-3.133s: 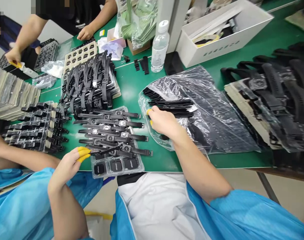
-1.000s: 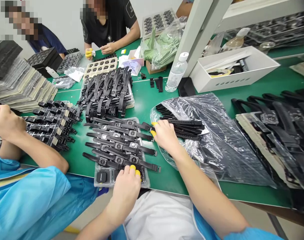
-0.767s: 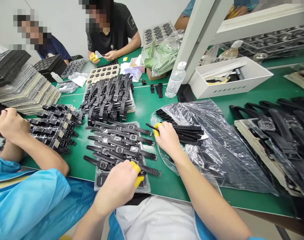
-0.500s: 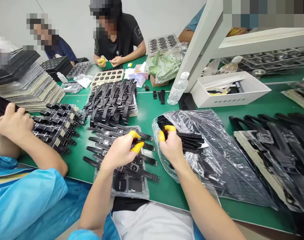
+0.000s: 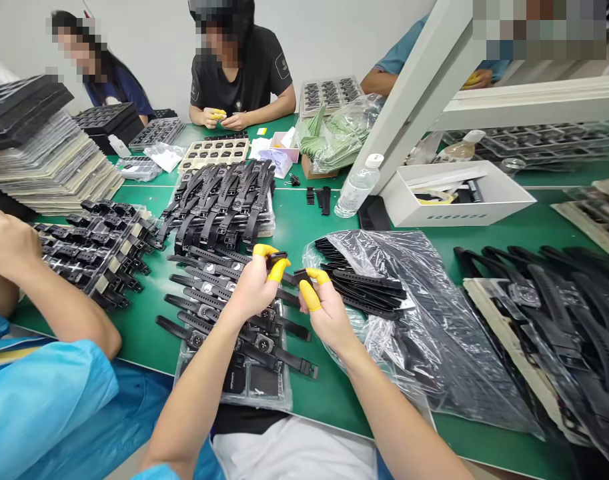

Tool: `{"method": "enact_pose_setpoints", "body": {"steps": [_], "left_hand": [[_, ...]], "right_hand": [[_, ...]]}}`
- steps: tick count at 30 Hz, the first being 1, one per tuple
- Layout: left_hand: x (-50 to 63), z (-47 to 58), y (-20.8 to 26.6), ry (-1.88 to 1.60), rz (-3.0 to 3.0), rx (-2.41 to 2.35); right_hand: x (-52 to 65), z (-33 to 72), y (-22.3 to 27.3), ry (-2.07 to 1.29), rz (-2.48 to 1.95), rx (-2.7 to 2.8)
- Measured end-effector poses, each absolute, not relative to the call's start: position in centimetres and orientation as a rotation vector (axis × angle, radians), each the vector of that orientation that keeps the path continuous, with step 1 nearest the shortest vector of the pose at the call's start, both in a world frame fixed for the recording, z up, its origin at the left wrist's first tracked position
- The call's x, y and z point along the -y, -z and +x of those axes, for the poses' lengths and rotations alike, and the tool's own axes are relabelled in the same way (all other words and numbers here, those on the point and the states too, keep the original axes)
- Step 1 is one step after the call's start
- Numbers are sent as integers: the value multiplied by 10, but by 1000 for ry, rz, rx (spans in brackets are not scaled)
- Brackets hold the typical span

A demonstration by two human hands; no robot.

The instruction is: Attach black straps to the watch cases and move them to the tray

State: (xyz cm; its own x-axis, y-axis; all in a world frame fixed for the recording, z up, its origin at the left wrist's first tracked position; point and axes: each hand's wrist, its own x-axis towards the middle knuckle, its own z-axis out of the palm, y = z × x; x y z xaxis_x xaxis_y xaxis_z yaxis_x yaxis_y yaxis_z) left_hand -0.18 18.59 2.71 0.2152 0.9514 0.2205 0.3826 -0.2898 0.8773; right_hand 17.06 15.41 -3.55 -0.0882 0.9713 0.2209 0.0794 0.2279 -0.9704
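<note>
Yellow finger covers are on the thumb and index finger of both my hands. My left hand [image 5: 249, 288] pinches a small dark watch case [image 5: 278, 256], partly hidden by the fingers. Close by on the right, my right hand [image 5: 330, 315] grips a black watch strap [image 5: 300, 274], its end pointing toward the case. Whether strap and case touch I cannot tell. Under my left hand lies a clear tray [image 5: 264, 402] with strapped watches [image 5: 264, 344] laid across it. Beyond my right hand, loose black straps [image 5: 367, 283] spill from a clear plastic bag [image 5: 434, 333].
More strapped watches [image 5: 224, 200] are piled on a tray ahead. A water bottle [image 5: 360, 187] and a white box [image 5: 459, 200] stand near a slanted white post [image 5: 414, 87]. To the left, a co-worker's arm [image 5: 69, 300] rests beside another watch tray [image 5: 99, 257]. Watches with straps [image 5: 544, 313] lie right.
My right hand has come away from the straps in the bag, moving left with a strap toward the watch case. My left hand has risen slightly. The co-worker's hand has shifted left.
</note>
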Motion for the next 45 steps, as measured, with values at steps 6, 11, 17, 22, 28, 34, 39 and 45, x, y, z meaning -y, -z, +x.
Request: {"method": "enact_pose_setpoints", "body": {"steps": [6, 11, 17, 22, 28, 34, 39, 45], "left_hand": [[-184, -9, -22, -825, 2131, -1229], [-184, -14, -4, -880, 2387, -1086], [-183, -17, 1, -904, 2468, -1047], [-185, -19, 2, -865, 2481, -984], [-185, -21, -2, -882, 2508, -924], [-186, -22, -5, -871, 2500, -911], [-186, -22, -5, -847, 2495, -946], [-186, -22, -4, -843, 2524, -963]], "right_hand": [[-151, 167, 31, -1143, -973, 1378], [-150, 164, 22, -1417, -838, 1252], [-152, 164, 19, -1609, -776, 1185], [-153, 164, 23, -1715, -710, 1169], [-155, 165, 26, -1768, -647, 1038], [-156, 166, 26, -1772, -655, 1033], [-156, 166, 27, -1780, -645, 1009], [-156, 167, 25, -1797, -622, 990]]}}
